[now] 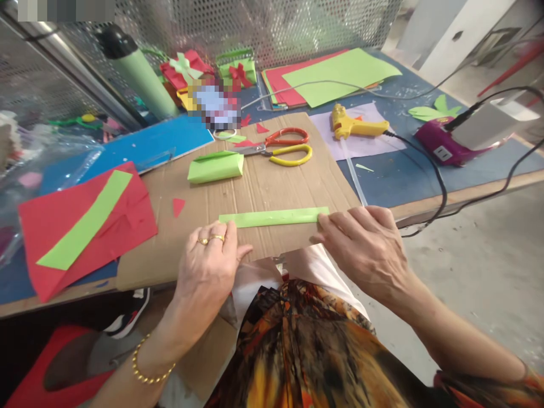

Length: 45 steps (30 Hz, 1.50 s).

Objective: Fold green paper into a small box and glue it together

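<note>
A narrow strip of light green paper (274,217) lies across the cardboard sheet (293,187) near its front edge. At the strip's left end, my left hand (210,255) has its fingers bent together and pressed on the paper, thumb out to the side. My right hand (368,243) grips the right end with curled fingers; its thumb is mostly hidden. Beyond the strip sit a folded green paper piece (216,168) and scissors with red and yellow handles (289,148). A small red paper scrap (178,207) lies left of the strip.
To the left, red paper (140,209) carries another green strip (87,224). A yellow glue gun (359,126) rests on pale paper, its cord running to a purple power socket (442,141). Behind are green and red sheets (344,76) and a green bottle (142,79).
</note>
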Available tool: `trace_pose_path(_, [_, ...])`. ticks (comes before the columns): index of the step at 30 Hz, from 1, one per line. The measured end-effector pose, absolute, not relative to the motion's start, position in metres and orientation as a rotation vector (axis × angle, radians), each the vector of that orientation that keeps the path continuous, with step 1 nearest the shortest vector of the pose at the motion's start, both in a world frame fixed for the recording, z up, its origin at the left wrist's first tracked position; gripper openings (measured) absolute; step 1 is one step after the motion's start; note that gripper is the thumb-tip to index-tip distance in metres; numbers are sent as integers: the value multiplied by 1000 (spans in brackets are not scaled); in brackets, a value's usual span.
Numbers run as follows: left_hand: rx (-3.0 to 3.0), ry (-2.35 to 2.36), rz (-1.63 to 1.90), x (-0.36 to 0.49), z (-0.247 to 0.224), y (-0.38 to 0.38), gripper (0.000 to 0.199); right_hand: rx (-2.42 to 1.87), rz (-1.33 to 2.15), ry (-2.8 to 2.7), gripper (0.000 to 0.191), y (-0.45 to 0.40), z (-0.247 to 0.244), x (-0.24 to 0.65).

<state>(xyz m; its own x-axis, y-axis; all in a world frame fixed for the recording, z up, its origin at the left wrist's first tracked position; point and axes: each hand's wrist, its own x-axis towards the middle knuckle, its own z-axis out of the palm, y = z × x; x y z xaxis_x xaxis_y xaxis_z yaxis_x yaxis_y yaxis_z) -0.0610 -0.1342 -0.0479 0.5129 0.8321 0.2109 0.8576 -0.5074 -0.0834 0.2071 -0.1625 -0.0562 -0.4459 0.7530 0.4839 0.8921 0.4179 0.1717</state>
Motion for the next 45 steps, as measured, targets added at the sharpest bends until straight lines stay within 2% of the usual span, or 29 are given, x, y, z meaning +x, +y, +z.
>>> trace_pose_path(6, [-2477,-1498,-153,-49,-57,-149,79,-1435,-692,-2339,36,-169,-61,204])
trace_pose_path(13, [-2504,-1418,53,-32,-46,-153,91,-1456,-746,-2347,37,-169,-64,204])
trace_pose_path(21, [-2564,-1435,227,-25,-34,-145,96,-1557,-684,-2285,41,-169,-59,205])
trace_pose_path(25, [-2544,-1427,269,-24,-31,-145,98,-1478,-648,-2197,42,-169,-57,191])
trace_pose_path(31, [-2508,-1407,244,-24,-31,-149,80,-1221,-545,-2274,50,-163,-70,164])
trace_pose_path(35, [-2466,-1368,250,-26,-34,-150,74,-1217,-447,-2362,60,-163,-83,164])
trace_pose_path(42, [-2391,-1323,408,-24,-31,-152,95,-1278,-417,-2325,54,-167,-93,184])
trace_pose_path(45, [-2381,-1290,431,-25,-32,-153,98,-1355,-457,-2278,54,-172,-92,198])
